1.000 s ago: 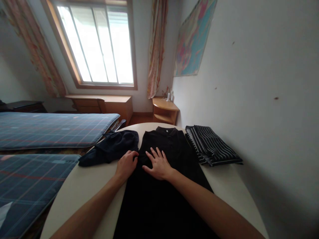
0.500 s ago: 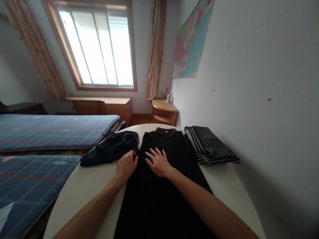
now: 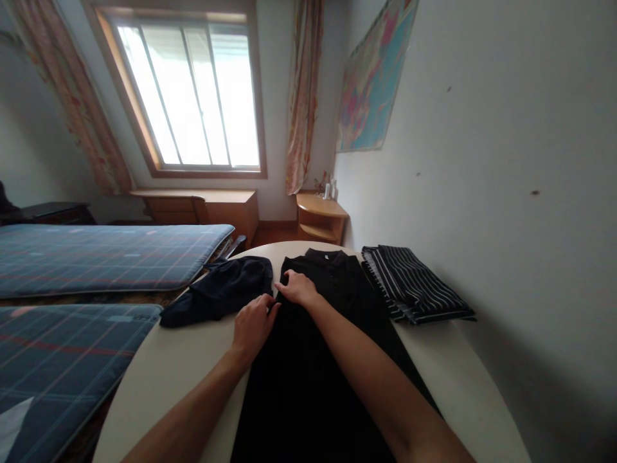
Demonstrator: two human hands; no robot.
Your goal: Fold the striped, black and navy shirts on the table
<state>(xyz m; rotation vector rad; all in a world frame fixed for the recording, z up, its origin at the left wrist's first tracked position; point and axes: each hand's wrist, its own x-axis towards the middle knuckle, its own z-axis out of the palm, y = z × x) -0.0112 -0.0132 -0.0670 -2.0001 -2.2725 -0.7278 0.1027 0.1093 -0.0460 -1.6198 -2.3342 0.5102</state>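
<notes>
A black polo shirt (image 3: 308,379) lies spread on the round pale table (image 3: 187,360), its collar at the far end. My left hand (image 3: 253,325) is closed at the shirt's left edge, with thumb and fingers pinching the fabric. Just beyond it, my right hand (image 3: 296,288) reaches across to the upper left side of the shirt, fingers bent and thumb at the edge; the cloth between them is mostly hidden. A crumpled dark navy cloth (image 3: 216,289) rests left of the shirt, close to my left hand.
On the right of the table is a folded black-and-white striped cloth (image 3: 414,283), close to the wall (image 3: 520,270). Two plaid mattresses (image 3: 110,257) lie to the left. A corner shelf (image 3: 322,206) and a wooden desk (image 3: 226,202) stand beyond the table.
My right hand has moved left and slightly away from me, from lying flat with spread fingers on the shirt to its left edge with fingers bent. My left hand stays at that edge.
</notes>
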